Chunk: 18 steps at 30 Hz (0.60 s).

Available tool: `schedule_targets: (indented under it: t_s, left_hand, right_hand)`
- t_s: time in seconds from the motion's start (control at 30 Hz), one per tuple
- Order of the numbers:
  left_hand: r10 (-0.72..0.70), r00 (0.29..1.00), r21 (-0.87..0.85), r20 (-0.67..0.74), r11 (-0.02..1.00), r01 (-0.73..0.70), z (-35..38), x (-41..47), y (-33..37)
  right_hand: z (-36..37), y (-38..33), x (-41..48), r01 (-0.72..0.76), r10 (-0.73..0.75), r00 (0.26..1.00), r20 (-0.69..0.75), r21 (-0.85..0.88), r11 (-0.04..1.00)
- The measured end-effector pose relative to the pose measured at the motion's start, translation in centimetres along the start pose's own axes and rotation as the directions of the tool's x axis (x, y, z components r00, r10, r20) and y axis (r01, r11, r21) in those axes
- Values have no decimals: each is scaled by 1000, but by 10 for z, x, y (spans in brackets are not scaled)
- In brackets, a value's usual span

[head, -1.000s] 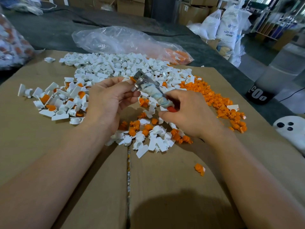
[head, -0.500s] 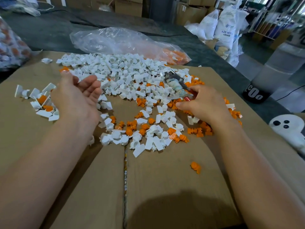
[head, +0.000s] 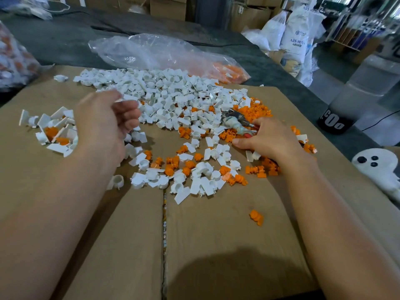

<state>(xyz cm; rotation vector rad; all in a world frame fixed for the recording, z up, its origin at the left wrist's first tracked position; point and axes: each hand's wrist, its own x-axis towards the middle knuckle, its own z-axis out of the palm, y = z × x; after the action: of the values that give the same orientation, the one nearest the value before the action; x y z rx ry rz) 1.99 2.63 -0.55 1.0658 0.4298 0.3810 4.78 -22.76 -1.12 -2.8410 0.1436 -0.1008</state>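
Note:
A heap of white plastic caps [head: 164, 94] covers the far middle of the cardboard sheet [head: 216, 245]. Loose orange plugs [head: 253, 111] lie to its right and mixed in nearer me. A small pile of white caps with orange plugs in them [head: 54, 133] sits at the left. My left hand [head: 104, 122] hovers blurred at the heap's left edge with its fingers curled; whether it holds a cap is unclear. My right hand [head: 270, 139] grips the red handle of a cloth-wrapped metal tool [head: 233, 122], which rests low on the orange plugs.
A clear plastic bag [head: 155, 50] with some orange plugs lies behind the heap. Another filled bag [head: 13, 61] sits far left. A white object with black dots [head: 376, 167] lies at the right edge. One orange plug [head: 256, 217] lies alone near me.
My hands came apart. The left hand swung out to the left pile, then back toward the white heap. The right hand carried the tool down onto the orange plugs.

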Motion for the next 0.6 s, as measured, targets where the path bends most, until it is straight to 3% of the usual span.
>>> schedule_targets:
  t_s: [0.07,0.13,0.2,0.23,0.3,0.37,0.6]
  left_hand:
    - [141,981,372,131,911,-180,1,-3,-5]
    - [300,907,663,294,620,-420,-1,-5,-12]
    - [364,827,800,429,271,-535,-4,-5,-17]
    - [354,810,829,467,143,-540,-6,-4,-18]
    - [302,818,861,489,-14,-509,-6,-2,-18]
    - [243,842,876,481,-87,-475,-7,-1,-18]
    - [225,843,872,489,-156,-464,-8,2,-20]
  right_hand:
    - [0,0,0,-5,5,1000,7,4,1000]
    - [0,0,0,-6,6,1000,10,0,1000]
    - [1,0,1,-1,2,1000,17,-14,1000]
    - [1,0,1,1,0,1000,22,-18,1000]
    - [2,0,2,5,-4,999,40,-30,1000]
    - [3,0,1,10,-7,998,64,-47,999]
    - [6,-1,-1,20,-10,996,92,-111,994]
